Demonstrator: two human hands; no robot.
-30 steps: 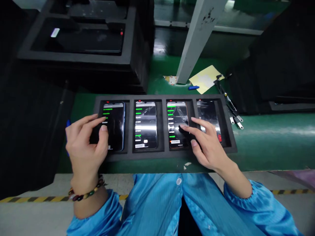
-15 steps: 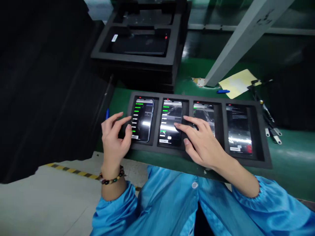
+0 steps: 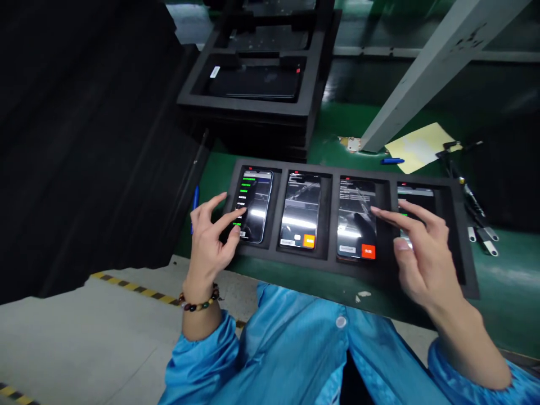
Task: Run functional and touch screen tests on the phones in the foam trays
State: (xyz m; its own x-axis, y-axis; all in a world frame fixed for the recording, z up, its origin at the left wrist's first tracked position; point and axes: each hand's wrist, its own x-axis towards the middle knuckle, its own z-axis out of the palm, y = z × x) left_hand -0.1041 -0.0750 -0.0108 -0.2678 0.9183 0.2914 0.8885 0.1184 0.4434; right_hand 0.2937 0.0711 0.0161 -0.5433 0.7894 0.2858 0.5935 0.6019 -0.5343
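A dark foam tray (image 3: pixel 310 263) on the green table holds several lit phones, each in its own slot. Over the leftmost phone (image 3: pixel 257 214) is my left hand (image 3: pixel 213 239), fingers apart and empty, its index fingertip at the screen's list. The second phone (image 3: pixel 300 208) shows an orange button at its lower right. On the third phone (image 3: pixel 356 222) there is a red-orange button. My right hand (image 3: pixel 428 253), empty with fingers spread, hovers between the third phone and the rightmost phone (image 3: pixel 415 194), partly covering the latter.
Behind the tray stands a stack of foam trays (image 3: pixel 240 104) with phones. A grey post (image 3: pixel 422 73) rises at the back, beside a yellow paper (image 3: pixel 422 147) and a blue pen cap (image 3: pixel 392 161). Cables (image 3: pixel 475 211) lie right; black material (image 3: pixel 97 140) fills the left.
My right hand has moved right, from the second phone to the third and rightmost ones. My left index finger has come over the leftmost screen. The screens of the other phones have changed.
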